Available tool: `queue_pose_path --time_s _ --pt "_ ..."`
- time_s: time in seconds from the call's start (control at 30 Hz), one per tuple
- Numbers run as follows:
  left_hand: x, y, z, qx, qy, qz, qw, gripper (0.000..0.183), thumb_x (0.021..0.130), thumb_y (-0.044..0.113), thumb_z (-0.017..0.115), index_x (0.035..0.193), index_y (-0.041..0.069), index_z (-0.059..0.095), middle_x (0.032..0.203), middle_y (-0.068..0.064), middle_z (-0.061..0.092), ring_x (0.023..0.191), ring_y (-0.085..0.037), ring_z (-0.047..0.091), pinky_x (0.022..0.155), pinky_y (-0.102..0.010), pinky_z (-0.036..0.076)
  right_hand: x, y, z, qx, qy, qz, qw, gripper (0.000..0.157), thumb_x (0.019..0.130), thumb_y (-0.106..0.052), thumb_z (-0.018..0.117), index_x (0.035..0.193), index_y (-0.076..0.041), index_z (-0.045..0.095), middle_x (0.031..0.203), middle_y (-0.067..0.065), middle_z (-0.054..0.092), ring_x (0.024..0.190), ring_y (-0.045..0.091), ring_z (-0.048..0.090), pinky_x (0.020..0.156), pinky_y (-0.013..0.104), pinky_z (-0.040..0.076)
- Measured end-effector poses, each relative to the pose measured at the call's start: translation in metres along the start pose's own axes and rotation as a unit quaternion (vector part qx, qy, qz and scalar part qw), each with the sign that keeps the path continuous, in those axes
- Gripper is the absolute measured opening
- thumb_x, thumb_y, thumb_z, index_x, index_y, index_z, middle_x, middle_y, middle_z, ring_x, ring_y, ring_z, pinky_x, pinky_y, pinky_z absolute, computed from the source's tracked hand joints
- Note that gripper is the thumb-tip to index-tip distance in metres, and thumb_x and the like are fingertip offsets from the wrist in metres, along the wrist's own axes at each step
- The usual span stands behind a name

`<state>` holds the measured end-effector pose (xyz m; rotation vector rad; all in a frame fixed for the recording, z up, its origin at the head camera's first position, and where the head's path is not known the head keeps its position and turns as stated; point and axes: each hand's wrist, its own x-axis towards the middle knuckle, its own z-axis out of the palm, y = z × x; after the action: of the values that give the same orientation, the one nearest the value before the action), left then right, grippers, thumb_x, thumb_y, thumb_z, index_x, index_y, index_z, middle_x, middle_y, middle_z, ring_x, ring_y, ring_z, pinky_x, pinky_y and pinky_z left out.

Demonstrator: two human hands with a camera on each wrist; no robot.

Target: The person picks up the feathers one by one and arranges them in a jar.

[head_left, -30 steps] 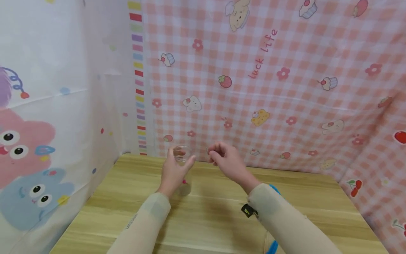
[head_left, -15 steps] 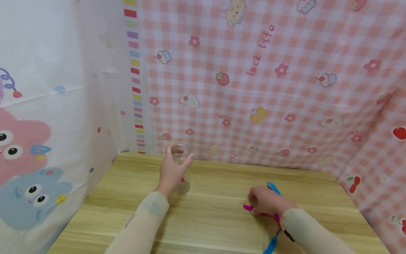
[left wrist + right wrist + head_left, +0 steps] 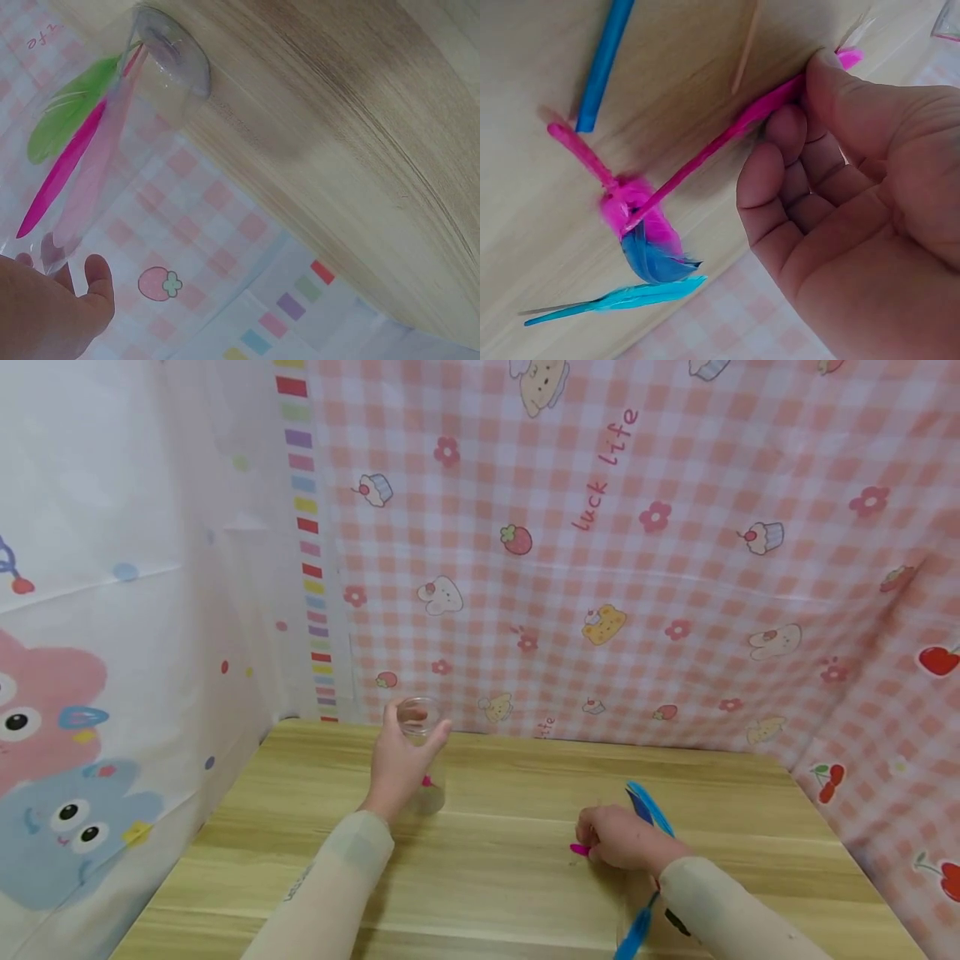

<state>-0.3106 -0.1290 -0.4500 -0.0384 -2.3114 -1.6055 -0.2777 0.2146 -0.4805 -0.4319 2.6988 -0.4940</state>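
"What sort of place is this?"
"A curtained tabletop nook: pink checked cloth (image 3: 480, 510) behind, white cartoon-print cloth (image 3: 172, 652) at left, around a wood-grain table (image 3: 495, 893)."
"Home or workshop?"
"Can't tell."

My head view faces forward and down over the surface (image 3: 495, 877); from close in, my left wrist view shares its jar (image 3: 154, 105), my right its held feather (image 3: 769, 101).

There is one table (image 3: 495, 910), one cup (image 3: 432, 762) and three feathers (image 3: 64, 169) inside it.
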Motion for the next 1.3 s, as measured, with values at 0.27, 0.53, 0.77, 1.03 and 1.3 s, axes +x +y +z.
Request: queue_pose_path --time_s 0.27,0.53,0.77,1.03,1.3 --pt "0.000 0.001 0.001 0.000 0.007 0.005 1.0000 0.072 0.095 0.046 0.080 0.147 0.013 0.044 0.135 -0.006 0.065 0.126 -0.029 0.061 0.109 -0.051 0.050 0.001 -0.003 0.005 0.038 0.010 -0.012 0.999 0.032 0.090 0.005 0.080 0.106 -0.017 0.063 0.089 -0.001 0.062 0.084 0.018 0.057 0.079 0.036 0.055" --pt "0.000 0.003 0.003 -0.005 0.004 -0.002 1.0000 0.073 0.096 0.047 0.079 0.149 0.013 0.043 0.135 -0.004 0.064 0.127 -0.028 0.060 0.110 -0.051 0.050 0.008 -0.022 0.014 0.029 0.006 -0.067 0.997 0.023 0.094 0.003 0.075 0.098 -0.018 0.066 0.088 -0.004 0.065 0.084 0.017 0.057 0.081 0.042 0.056" --pt "0.001 0.002 0.003 -0.010 0.005 0.001 0.9999 0.073 0.095 0.048 0.079 0.148 0.013 0.042 0.135 -0.005 0.064 0.127 -0.030 0.060 0.110 -0.055 0.050 0.014 -0.030 0.018 0.013 0.005 -0.095 0.995 0.022 0.095 0.002 0.073 0.090 -0.018 0.067 0.088 -0.005 0.065 0.086 0.016 0.056 0.084 0.041 0.054" --pt "0.000 -0.002 -0.001 -0.010 0.011 0.001 0.9999 0.072 0.095 0.046 0.080 0.148 0.013 0.043 0.134 -0.005 0.065 0.126 -0.029 0.061 0.111 -0.057 0.049 0.016 -0.055 0.034 0.014 0.006 -0.142 0.990 0.017 0.096 -0.003 0.077 0.092 -0.017 0.068 0.088 -0.007 0.066 0.081 0.011 0.055 0.075 0.030 0.051" --pt "0.002 0.000 0.002 -0.020 0.006 0.010 0.9997 0.070 0.096 0.043 0.080 0.147 0.013 0.044 0.134 -0.007 0.065 0.129 -0.034 0.061 0.112 -0.056 0.049 0.010 -0.072 0.042 0.049 -0.016 -0.176 0.983 0.015 0.095 -0.009 0.080 0.098 -0.021 0.071 0.088 -0.013 0.068 0.079 0.000 0.056 0.075 0.022 0.052"
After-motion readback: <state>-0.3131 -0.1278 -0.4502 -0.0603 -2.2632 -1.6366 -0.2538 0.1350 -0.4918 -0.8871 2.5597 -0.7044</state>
